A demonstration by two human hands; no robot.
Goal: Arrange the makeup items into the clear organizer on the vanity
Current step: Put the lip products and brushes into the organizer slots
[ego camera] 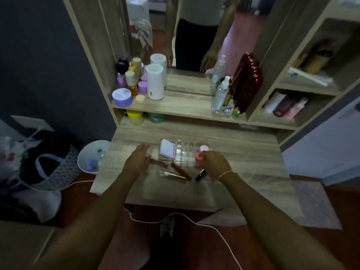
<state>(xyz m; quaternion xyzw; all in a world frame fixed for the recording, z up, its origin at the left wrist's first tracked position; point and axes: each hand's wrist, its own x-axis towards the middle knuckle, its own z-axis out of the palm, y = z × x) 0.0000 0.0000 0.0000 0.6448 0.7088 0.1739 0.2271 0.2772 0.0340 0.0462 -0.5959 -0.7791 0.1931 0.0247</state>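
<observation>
Clear organizer (185, 152), mid-vanity (253, 172): one white box (168, 151) lodged in its left end, grid cells seemingly unfilled. Pink item (201, 154) is pinched by right hand (217, 164) at its right end. Left hand (137, 162) is held open, nothing grasped. Outstanding, loose in front: two reddish tubes (180, 169), clear tube (172, 174), black bottle (200, 175).

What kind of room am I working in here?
Likely a bedroom dressing corner: a wooden vanity with a mirror, a shelf holding a lavender cream jar and clear spray bottle, and a clear plastic organizer.
</observation>
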